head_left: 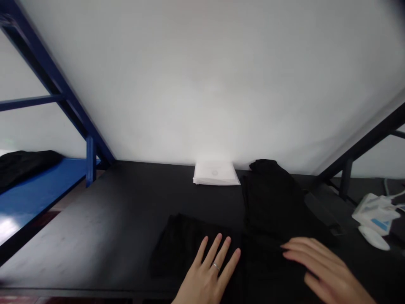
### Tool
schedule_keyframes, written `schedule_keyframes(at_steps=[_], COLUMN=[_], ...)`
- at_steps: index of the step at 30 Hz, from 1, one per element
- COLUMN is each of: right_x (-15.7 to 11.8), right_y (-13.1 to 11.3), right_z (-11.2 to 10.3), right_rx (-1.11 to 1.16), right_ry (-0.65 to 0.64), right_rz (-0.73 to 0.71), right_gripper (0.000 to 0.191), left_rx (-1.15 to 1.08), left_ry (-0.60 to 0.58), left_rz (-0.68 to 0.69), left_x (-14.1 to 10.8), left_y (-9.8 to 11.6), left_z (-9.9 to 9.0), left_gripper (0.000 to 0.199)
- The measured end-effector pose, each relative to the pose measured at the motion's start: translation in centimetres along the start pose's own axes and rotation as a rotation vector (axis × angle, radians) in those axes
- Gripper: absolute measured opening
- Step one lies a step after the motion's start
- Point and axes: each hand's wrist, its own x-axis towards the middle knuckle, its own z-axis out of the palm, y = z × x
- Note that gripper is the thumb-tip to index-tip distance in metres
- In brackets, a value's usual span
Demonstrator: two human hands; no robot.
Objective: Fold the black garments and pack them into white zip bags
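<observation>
My left hand (pixel 209 270), with a ring on one finger, lies flat with spread fingers on a folded black cloth garment (pixel 180 249). My right hand (pixel 322 270) rests palm down on a longer folded black garment (pixel 272 207), which runs up towards the far edge of the black table (pixel 95 223). Neither hand grips anything. A stack of white paper sheets (pixel 215 174) lies at the back of the table, to the left of the longer garment.
A blue metal shelf frame (pixel 47 185) at the left carries a dark cloth bundle (pixel 25 166). At the right lie a white plastic-wrapped item (pixel 375 215), a white oblong object (pixel 373 237) and a black strip (pixel 322 213). A white wall (pixel 202 84) rises behind the table.
</observation>
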Motion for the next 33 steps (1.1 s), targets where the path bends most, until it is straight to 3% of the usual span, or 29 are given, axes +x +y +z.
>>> schedule_keyframes(at_steps=[4, 8, 13, 19, 22, 26, 30, 33], right_x=[3.3, 7.8, 13.2, 17.4, 17.0, 13.9, 10.3, 8.7], right_y=[1.5, 0.4, -3.3, -7.4, -7.0, -5.5, -5.6, -6.5], right_z=[-2.8, -3.1, 0.8, 6.8, 8.0, 7.9, 8.2, 9.3], right_rx=[0.006, 0.003, 0.090, 0.125, 0.239, 0.324, 0.210, 0.153], right_ry=[0.079, 0.100, -0.043, -0.240, -0.187, -0.079, -0.267, -0.439], right_rz=[0.017, -0.069, -0.207, -0.442, -0.377, -0.094, -0.031, -0.042], right_gripper=[0.039, 0.035, 0.028, 0.015, 0.019, 0.028, 0.036, 0.062], left_rx=[0.013, -0.070, -0.431, -0.832, -0.950, -0.863, -0.636, -0.525], left_ry=[0.034, 0.059, 0.146, 0.250, 0.257, 0.238, 0.301, 0.316], left_rz=[-0.031, -0.133, -0.538, -0.983, -0.994, -0.896, -0.795, -0.724], left_x=[-1.4, -3.3, -3.9, -3.9, -3.8, -3.2, -2.4, -2.2], left_y=[-0.9, -2.1, -2.8, -3.3, -3.5, -3.4, -2.8, -2.5], left_z=[-0.1, -1.3, -2.6, -2.6, -2.5, -2.4, -2.3, -2.3], left_gripper=[0.090, 0.079, 0.045, 0.044, 0.044, 0.044, 0.045, 0.051])
